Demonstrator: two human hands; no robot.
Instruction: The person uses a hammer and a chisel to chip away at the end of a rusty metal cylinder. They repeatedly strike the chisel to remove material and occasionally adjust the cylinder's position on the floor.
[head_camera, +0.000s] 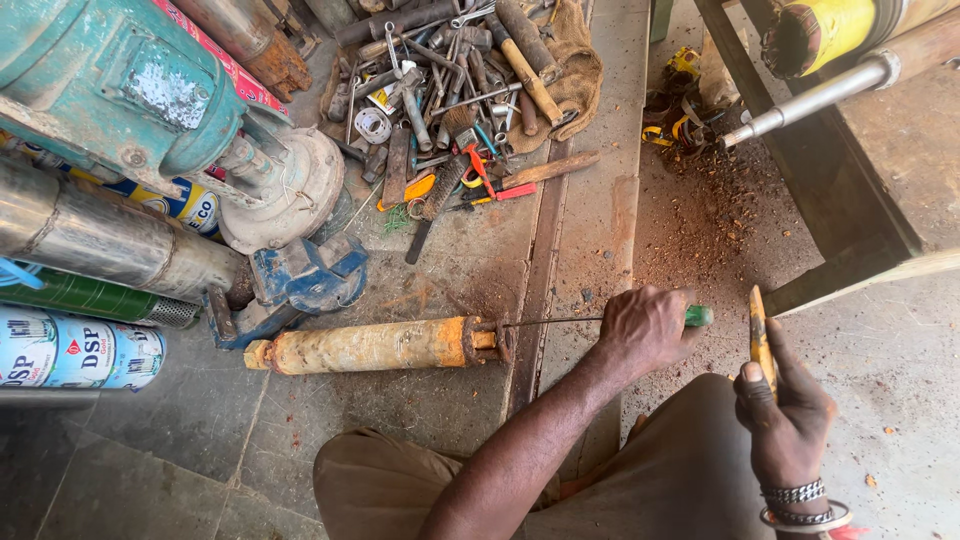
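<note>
Head view is showing a rusty yellow pump cylinder (375, 345) lying on the floor at nine o'clock from the left hand (645, 328), looking heavy, stiff and gritty, best gripped around its body. That hand is clenching a green-handled screwdriver (600, 319), its tip probing the cylinder's end, while the right hand (785, 410) at three o'clock is pinching a flat yellowish tool (760, 338).

Green-handled screwdriver (697, 316) level, thin shaft tip in open end of rusty cylinder (375, 345) lying on floor; yellowish blade (760, 338) upright.
</note>
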